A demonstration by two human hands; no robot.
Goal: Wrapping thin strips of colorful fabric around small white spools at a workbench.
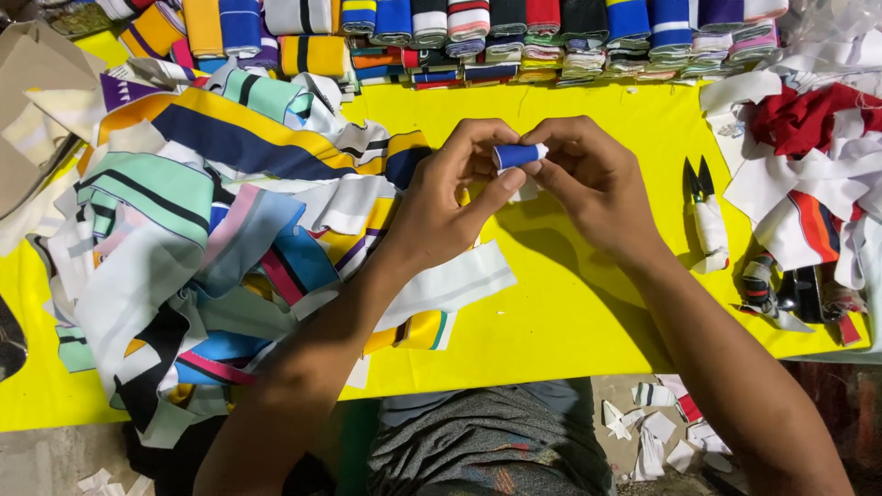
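Above the yellow table [570, 312], I watch the left hand [441, 207] and right hand [593, 184] both pinch closed on a small blue-and-white fabric strip [517, 156], thread snips [706, 216] lying nearby.

The lower part of the blue and white fabric strip [517, 158] is hidden behind the fingers of the left hand [439, 207] and right hand [593, 184]; the folded stacks [514, 37] and the red and white scraps [818, 147] are cut off by the frame edges
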